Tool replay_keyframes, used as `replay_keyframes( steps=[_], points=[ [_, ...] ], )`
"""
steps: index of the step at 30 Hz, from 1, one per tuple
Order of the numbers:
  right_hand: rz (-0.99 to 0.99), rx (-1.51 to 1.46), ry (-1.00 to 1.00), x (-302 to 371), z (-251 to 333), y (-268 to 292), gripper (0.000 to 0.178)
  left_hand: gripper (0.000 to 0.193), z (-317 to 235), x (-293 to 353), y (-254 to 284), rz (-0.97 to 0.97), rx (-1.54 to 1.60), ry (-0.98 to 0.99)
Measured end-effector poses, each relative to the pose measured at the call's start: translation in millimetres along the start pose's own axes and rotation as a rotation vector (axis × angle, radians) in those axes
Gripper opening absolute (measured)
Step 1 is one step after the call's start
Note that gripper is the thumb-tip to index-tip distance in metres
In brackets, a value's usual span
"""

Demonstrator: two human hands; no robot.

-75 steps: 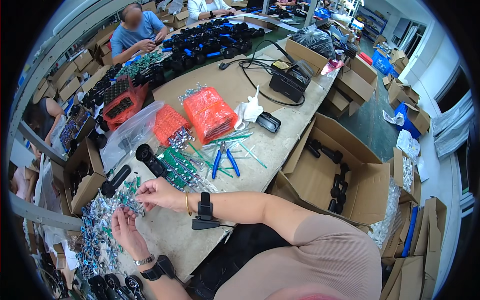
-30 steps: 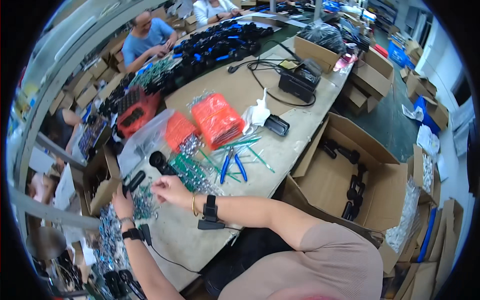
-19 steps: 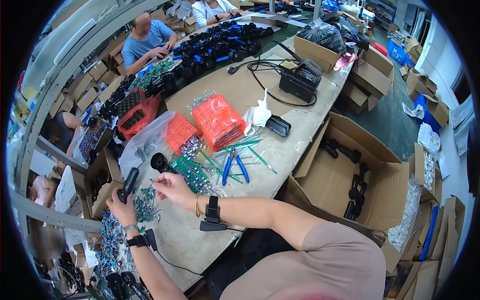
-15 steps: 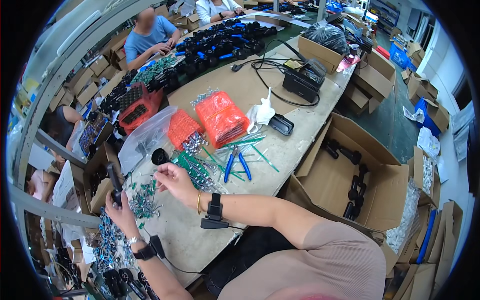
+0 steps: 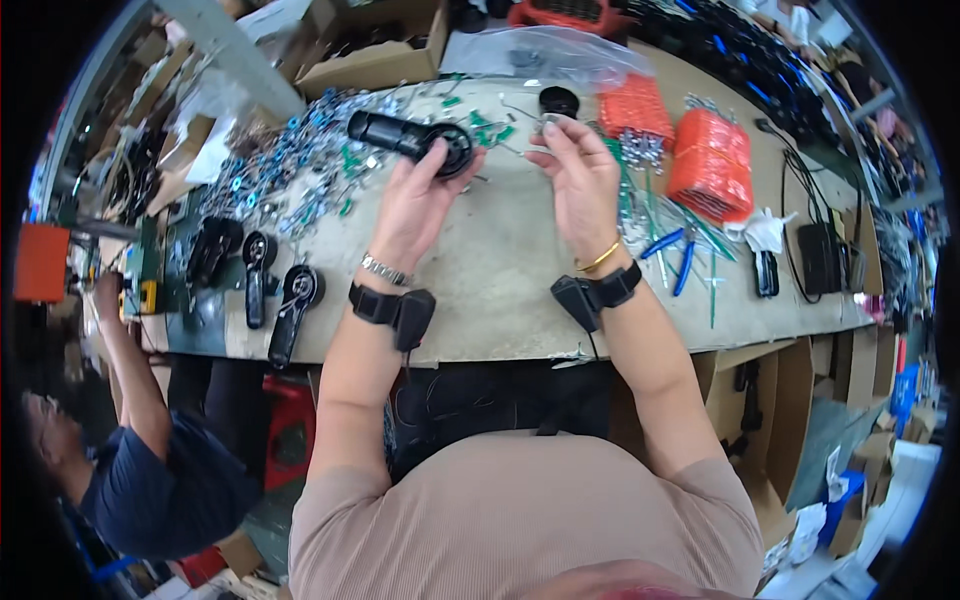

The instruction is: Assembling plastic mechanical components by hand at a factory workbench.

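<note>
My left hand (image 5: 422, 200) is closed around a black plastic housing (image 5: 390, 132) with a straight handle and a round, hollow head. The handle points left, and the thumb lies on the rim of the round head. To its right, above the table, my right hand (image 5: 585, 185) pinches with thumb and fingertips. What sits in that pinch is too small to name; a thin wire shows beside the fingertips. Just behind this hand stands a round black cup-like part (image 5: 558, 101). Small green boards with wires (image 5: 487, 130) lie loose on the table behind both hands.
Blue-handled pliers (image 5: 684, 262) and red bubble-wrap bundles (image 5: 712, 165) lie at right. Several black housings (image 5: 293, 315) rest near the left front edge, beside a heap of wired parts (image 5: 265, 180). A co-worker (image 5: 150, 470) sits at left. An open carton (image 5: 770, 420) stands below the table's right side.
The view has swung round to the left. The black housing, earlier held upright, now lies tilted over with its round head toward my right hand. My right hand stays pinched.
</note>
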State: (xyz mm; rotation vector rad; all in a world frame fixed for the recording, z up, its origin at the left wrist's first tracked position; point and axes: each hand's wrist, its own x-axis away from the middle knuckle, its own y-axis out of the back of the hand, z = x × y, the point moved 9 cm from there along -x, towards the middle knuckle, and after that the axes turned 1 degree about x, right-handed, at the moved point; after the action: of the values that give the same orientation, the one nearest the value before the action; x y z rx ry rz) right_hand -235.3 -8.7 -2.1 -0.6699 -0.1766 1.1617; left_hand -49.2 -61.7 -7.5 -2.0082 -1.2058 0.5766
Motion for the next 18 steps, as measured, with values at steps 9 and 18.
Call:
replay_keyframes(
  steps=[9,18],
  points=[
    [0.100,-0.201,-0.313,19.9,-31.6,-21.5,0.014,0.039,12.5,15.7,-28.4,0.293,-0.235,-0.102],
    [0.136,-0.243,-0.204,17.2,-26.9,-25.0,0.015,0.045,27.4,12.4,-3.3,0.067,-0.338,-0.090]
  ],
)
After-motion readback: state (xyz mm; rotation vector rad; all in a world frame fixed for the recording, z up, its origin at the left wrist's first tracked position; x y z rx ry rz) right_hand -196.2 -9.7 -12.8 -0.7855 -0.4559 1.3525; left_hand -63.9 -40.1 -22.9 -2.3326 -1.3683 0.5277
